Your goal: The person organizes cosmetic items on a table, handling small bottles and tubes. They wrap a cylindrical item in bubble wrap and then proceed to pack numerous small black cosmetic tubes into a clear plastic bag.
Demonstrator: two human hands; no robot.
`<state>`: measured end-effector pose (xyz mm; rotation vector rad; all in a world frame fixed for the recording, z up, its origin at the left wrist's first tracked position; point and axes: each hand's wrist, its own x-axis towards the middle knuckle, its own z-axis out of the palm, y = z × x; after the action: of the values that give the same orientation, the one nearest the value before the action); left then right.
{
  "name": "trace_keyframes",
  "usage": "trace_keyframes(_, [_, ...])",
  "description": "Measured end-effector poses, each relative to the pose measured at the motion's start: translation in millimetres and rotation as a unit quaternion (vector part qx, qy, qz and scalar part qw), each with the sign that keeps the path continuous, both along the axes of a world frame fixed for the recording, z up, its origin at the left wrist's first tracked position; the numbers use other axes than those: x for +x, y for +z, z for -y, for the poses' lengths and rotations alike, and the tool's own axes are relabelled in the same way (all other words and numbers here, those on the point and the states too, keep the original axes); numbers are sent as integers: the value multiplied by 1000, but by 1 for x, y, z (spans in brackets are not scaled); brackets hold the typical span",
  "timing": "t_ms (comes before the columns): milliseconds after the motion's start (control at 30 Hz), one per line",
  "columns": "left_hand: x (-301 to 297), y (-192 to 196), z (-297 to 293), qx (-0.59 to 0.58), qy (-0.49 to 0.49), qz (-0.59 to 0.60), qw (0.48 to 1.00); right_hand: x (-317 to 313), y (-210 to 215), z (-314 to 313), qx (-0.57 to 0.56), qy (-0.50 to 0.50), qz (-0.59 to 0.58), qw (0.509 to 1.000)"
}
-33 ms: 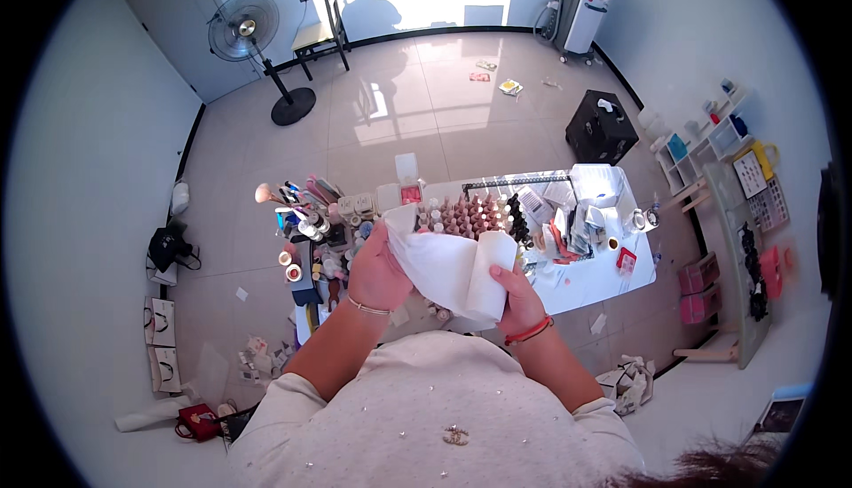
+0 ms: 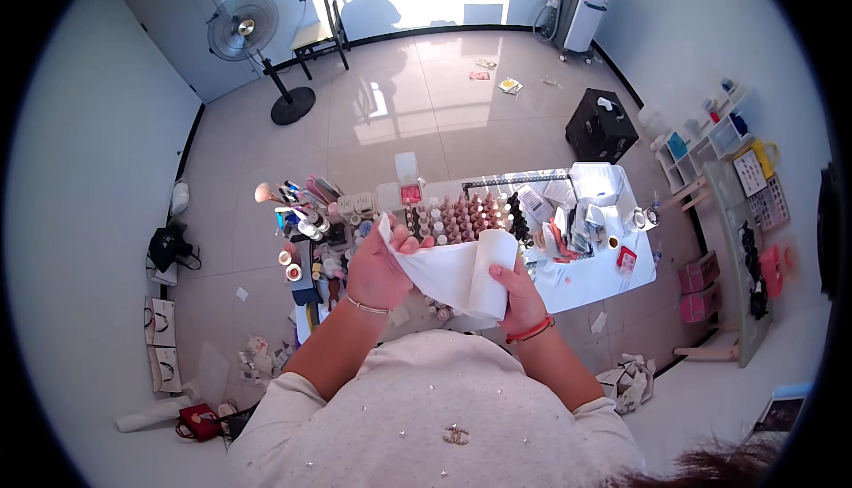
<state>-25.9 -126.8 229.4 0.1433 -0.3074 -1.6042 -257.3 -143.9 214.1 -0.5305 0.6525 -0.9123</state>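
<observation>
Over the near side of the table I hold a white paper towel roll (image 2: 493,286) in front of my chest. My right hand (image 2: 522,300) is closed round the roll's right side, its thumb lying across the front. A loose sheet (image 2: 439,273) runs from the roll to the left, still joined to it. My left hand (image 2: 378,273) grips the free end of this sheet, fingers curled over its upper edge and a corner sticking up beside them. Behind the paper stand rows of nail polish bottles (image 2: 475,211), partly hidden by it.
The white table (image 2: 586,284) is crowded with brushes (image 2: 306,195), jars and packets, with a clear plastic box (image 2: 596,184) at its far right. Beyond stand a black case (image 2: 602,126), a fan (image 2: 291,105) and a chair (image 2: 319,37). Paper bags (image 2: 162,346) lie at the left wall.
My left fingers have come up and curled over the top of the sheet, and its free end has shifted slightly left. My right hand and the roll have hardly moved.
</observation>
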Motion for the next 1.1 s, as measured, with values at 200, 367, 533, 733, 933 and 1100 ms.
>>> trace_keyframes(200, [-9,-4,-14,33,-33,40,998,-13,3,11,-137,-75,-172,973])
trace_keyframes(367, [1,-7,-25,67,-5,61,996,-23,-39,28,-269,-169,-344,884])
trace_keyframes(533, [118,41,-56,-108,250,226,935,-157,-111,94,-80,-348,-404,842])
trace_keyframes(733, [105,57,-81,68,354,456,814,-253,-156,121,-107,-363,-563,734])
trace_keyframes(933, [98,35,-83,137,298,521,788,-305,-231,123,2,-368,-647,667])
trace_keyframes(1100, [88,39,-82,148,293,530,782,-298,-251,118,23,-362,-675,642])
